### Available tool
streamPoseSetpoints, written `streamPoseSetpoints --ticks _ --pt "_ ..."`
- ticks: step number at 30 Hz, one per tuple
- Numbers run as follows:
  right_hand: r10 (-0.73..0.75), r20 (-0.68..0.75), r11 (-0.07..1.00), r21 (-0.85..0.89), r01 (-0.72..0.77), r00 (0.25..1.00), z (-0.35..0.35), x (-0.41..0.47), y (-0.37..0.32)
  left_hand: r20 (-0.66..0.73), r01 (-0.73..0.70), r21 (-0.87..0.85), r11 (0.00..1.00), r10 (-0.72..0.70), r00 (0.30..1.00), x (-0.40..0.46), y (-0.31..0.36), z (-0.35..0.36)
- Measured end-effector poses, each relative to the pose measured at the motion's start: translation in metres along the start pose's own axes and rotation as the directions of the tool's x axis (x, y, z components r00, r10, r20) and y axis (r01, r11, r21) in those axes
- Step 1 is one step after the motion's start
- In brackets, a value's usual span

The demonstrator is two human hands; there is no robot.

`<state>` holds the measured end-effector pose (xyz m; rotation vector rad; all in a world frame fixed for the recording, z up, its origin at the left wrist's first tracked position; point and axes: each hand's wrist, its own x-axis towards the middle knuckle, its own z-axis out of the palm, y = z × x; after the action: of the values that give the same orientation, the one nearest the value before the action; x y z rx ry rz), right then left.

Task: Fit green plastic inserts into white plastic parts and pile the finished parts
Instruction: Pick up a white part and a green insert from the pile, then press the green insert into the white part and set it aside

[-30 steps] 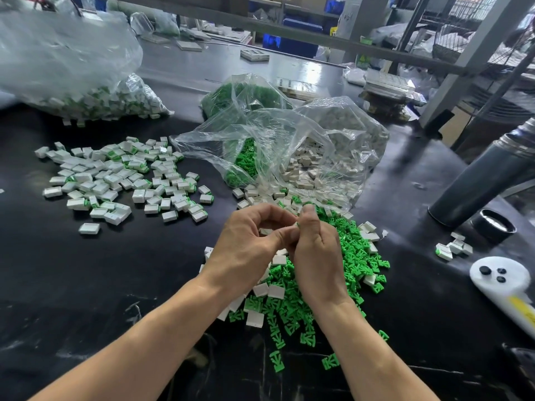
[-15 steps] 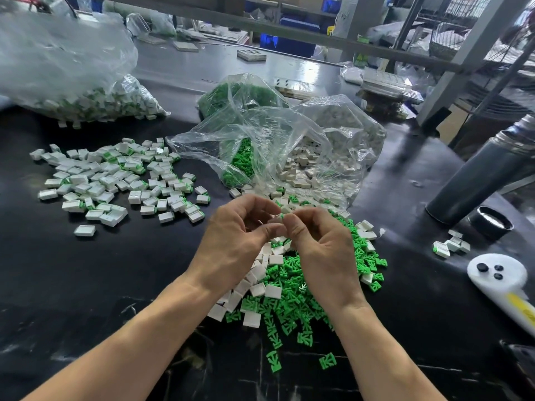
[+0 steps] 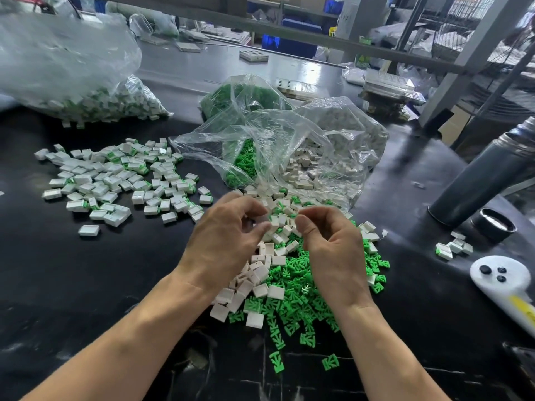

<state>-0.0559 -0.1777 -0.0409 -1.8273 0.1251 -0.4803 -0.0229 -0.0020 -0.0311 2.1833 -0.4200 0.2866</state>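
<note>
Left hand (image 3: 228,235) pinching white part (image 3: 262,219); no legible writing.

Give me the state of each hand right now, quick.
Left hand: fingers curled, apparently pinching a small white part; not clear.
Right hand: fingers curled, thumb to fingertips; anything held cannot be told.

A glossy black bench (image 3: 86,285) carries everything here. At its right side a tall dark grey metal flask (image 3: 486,180) stands tilted in the wide view, with its round black cap (image 3: 496,227) set just beside its foot. Nearer the right edge lies a white plastic handheld controller with three dark buttons (image 3: 500,282), and grey metal frame posts (image 3: 469,59) rise behind the bench.
</note>
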Motion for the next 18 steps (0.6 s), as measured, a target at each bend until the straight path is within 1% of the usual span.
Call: streamPoseSetpoints --ticks 3,6,10,13,18 --pt "0.025 -0.035 0.999 -0.027 -0.026 0.999 -0.006 0.005 0.006 -0.027 0.071 0.128 0.989 -0.068 0.997 0.006 -0.015 -0.009" --pt "0.05 -0.05 0.997 -0.058 -0.053 0.998 -0.01 0.008 0.011 -0.115 0.138 0.294 0.946 -0.108 0.987 0.015 -0.028 -0.021" --pt "0.062 -0.088 0.989 -0.129 -0.073 0.994 -0.015 0.01 0.011 -0.236 0.231 0.43 0.873 -0.138 0.962 0.026 -0.044 -0.037" --pt "0.084 -0.12 0.987 -0.13 -0.1 0.989 -0.018 0.011 0.01 -0.296 0.303 0.492 0.816 -0.171 0.94 0.029 -0.054 -0.045" --pt "0.076 -0.11 0.984 -0.154 -0.092 0.991 -0.022 0.011 0.005 -0.346 0.39 0.503 0.771 -0.234 0.909 0.032 -0.067 -0.057"
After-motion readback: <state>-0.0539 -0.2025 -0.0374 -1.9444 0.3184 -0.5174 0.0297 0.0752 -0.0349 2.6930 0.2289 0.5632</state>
